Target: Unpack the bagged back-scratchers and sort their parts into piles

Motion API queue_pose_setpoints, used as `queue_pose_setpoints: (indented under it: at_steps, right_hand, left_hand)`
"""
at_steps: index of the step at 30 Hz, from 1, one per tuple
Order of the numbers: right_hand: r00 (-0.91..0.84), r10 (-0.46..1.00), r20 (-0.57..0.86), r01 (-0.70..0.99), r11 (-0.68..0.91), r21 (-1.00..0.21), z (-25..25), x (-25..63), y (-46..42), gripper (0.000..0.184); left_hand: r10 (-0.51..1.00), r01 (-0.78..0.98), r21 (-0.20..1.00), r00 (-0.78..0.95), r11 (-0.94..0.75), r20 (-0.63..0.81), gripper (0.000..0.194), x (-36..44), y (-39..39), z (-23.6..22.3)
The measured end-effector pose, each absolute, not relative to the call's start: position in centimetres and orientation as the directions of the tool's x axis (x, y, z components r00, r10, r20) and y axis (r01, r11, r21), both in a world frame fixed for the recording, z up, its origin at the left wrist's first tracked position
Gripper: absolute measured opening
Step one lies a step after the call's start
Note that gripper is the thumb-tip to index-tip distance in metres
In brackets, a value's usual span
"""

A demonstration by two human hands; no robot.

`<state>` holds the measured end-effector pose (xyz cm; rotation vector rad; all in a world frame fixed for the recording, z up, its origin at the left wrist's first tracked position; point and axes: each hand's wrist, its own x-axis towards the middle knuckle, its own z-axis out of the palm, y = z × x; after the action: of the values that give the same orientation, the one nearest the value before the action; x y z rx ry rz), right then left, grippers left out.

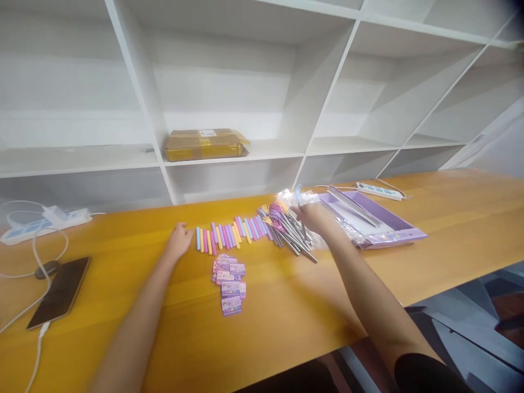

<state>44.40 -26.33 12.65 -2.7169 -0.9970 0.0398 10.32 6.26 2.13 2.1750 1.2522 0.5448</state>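
Note:
My right hand [310, 216] is closed around a back scratcher [298, 194] with a pale blue hand-shaped head, which points up. Below and left of it is a pile of back scratchers [289, 232] with silver rods and yellow, pink and purple heads. A row of coloured foam-like sticks [225, 236] in blue, pink, yellow and purple runs left from the pile. At that row's left end my left hand [180, 240] rests on the table with its fingers apart, holding nothing. Small purple and pink printed cards [231, 289] overlap in front of the row.
A purple open box [393, 215] stands at the right, with clear plastic wrap [347, 226] beside it. Power strips [379, 190] lie along the back. A dark tablet or phone [59, 295] with white cables is at the left. A taped parcel [204, 144] sits on the white shelf [278, 148].

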Motion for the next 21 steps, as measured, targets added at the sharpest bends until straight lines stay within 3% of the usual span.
queue_pose_setpoints:
  at_steps: [3, 7, 13, 21]
  right_hand:
    - [0.763, 0.639, 0.102, 0.646, -0.747, -0.158, 9.3, 44.1, -24.0, 0.043]
    - [0.679, 0.720, 0.147, 0.735, -0.664, -0.142, 5.1, 43.1, -23.6, 0.031]
    - [0.534, 0.792, 0.295, 0.845, -0.509, -0.163, 3.0, 43.7, -23.9, 0.032]
    - [0.110, 0.894, 0.434, 0.969, 0.001, -0.247, 0.3, 36.6, -23.3, 0.026]
  left_hand:
    - [0.815, 0.605, 0.602, 0.562, -0.521, 0.141, 0.029, 9.7, 6.0, 1.6]
    - [0.784, 0.600, 0.549, 0.595, -0.581, 0.180, 0.025, 9.3, 5.8, 0.9]
    - [0.684, 0.573, 0.401, 0.692, -0.715, 0.231, 0.020, 7.1, 3.6, 0.5]
    - [0.629, 0.585, 0.230, 0.736, -0.777, 0.250, 0.038, 3.0, -1.3, 1.0]
